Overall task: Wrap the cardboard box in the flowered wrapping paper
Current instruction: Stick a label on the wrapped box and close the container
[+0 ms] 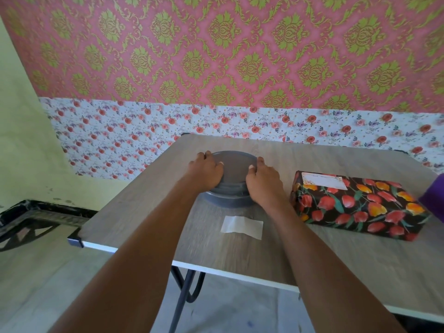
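Note:
The box [358, 205] lies on the right of the table, fully covered in black wrapping paper with red and orange flowers and a white label on its far end. At the table's middle stands a round grey lidded container [234, 174]. My left hand [206, 169] grips the lid's left rim and my right hand [263, 179] grips its right rim, thumbs on top. Neither hand touches the box.
A small white strip of paper [242, 227] lies on the wood-grain table [240, 251] in front of the container. A purple sleeve [433, 200] shows at the right edge beside the box. The table stands against a patterned wall, with its near edge close.

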`<move>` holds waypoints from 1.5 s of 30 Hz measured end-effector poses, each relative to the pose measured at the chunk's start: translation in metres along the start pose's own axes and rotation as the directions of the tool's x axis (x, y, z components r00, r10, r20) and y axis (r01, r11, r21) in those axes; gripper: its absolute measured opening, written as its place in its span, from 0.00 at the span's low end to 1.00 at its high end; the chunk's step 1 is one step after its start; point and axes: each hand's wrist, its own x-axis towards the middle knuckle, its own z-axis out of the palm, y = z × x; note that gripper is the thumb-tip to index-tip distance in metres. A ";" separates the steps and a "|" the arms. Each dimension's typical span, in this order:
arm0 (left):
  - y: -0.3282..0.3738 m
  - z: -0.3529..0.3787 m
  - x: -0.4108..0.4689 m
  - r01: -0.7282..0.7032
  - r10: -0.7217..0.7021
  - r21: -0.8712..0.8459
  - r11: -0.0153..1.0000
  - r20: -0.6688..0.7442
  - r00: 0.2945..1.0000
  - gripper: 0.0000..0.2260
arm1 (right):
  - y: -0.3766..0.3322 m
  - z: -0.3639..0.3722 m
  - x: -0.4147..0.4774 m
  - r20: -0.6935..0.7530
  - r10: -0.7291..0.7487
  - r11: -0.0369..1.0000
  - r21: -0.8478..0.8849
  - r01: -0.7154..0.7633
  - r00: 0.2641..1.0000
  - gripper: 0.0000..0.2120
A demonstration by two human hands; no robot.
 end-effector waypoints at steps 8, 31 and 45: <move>-0.005 0.004 -0.012 0.077 -0.098 -0.174 0.982 -0.112 0.989 0.22 | -0.001 -0.006 -0.006 0.104 0.087 0.990 0.104 -0.098 0.991 0.32; -0.056 -0.016 0.024 -0.039 -0.025 -0.685 0.727 -0.083 0.996 0.18 | -0.040 0.018 0.068 0.029 0.034 0.932 0.360 -0.042 0.999 0.14; -0.106 -0.018 0.190 -0.017 -0.066 -0.566 0.825 -0.126 0.990 0.12 | -0.074 0.090 0.231 0.326 -0.122 0.987 0.142 0.079 0.937 0.22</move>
